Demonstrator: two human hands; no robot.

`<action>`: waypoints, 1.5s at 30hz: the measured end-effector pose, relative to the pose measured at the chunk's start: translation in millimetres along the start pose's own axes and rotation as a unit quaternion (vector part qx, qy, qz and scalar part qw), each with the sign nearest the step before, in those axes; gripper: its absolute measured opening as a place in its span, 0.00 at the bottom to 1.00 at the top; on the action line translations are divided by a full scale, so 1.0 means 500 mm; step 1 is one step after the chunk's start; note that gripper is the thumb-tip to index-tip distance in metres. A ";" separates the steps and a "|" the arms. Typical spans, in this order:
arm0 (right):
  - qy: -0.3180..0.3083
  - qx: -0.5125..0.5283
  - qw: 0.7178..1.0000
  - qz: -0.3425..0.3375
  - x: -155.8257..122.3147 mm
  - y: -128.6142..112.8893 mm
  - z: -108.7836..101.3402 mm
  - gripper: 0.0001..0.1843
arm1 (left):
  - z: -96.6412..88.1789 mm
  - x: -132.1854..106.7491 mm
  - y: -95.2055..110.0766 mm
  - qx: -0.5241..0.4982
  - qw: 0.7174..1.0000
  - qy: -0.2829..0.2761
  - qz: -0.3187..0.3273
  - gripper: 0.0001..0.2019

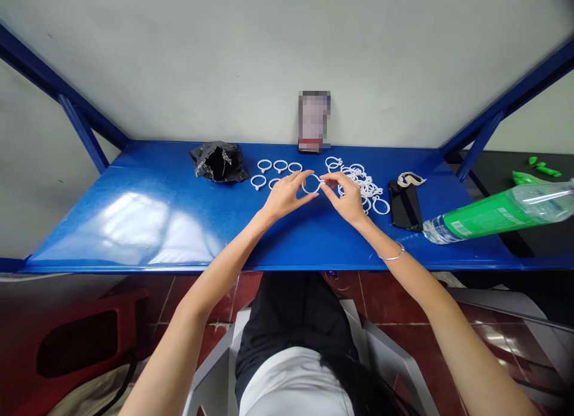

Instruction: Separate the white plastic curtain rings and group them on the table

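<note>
Both my hands meet over the middle of the blue table [147, 219] and hold one white plastic ring [311, 184] between their fingertips. My left hand [287, 195] pinches the ring's left side. My right hand [344, 196] pinches its right side. Several separate white rings [272, 168] lie in rows just beyond my left hand. A loose heap of white rings [364, 183] lies beyond and to the right of my right hand.
A crumpled black plastic bag [219, 161] lies at the back left. A phone [314, 122] leans upright against the wall. A black phone [405, 205] lies flat on the right, with a beige clip [409, 179] behind it. A green-labelled water bottle [497, 213] juts in from the right.
</note>
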State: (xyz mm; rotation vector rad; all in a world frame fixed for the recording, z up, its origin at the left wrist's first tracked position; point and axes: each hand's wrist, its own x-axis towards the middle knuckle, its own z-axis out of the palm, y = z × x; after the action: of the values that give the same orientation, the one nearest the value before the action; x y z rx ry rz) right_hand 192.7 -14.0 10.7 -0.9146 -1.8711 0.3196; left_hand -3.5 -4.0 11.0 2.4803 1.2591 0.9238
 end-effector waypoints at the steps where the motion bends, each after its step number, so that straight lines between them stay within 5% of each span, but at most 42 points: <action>1: -0.001 -0.002 1.000 -0.001 0.000 0.000 0.000 0.09 | 0.000 0.000 -0.001 0.004 1.000 -0.001 0.002 0.24; 29: -0.011 -0.014 1.000 -0.008 -0.004 0.012 0.004 0.13 | 0.002 0.000 0.002 0.076 0.996 -0.019 0.034 0.22; 45: 0.015 0.016 1.000 -0.004 -0.002 0.007 0.004 0.13 | 0.000 -0.004 0.004 0.034 0.999 -0.001 0.016 0.24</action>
State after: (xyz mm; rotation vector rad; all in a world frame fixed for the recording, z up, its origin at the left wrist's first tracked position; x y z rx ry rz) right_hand 192.7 -12.1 7.0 -0.8859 -1.8366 0.3283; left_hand -2.9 -6.9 11.0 2.5609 1.2743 0.9011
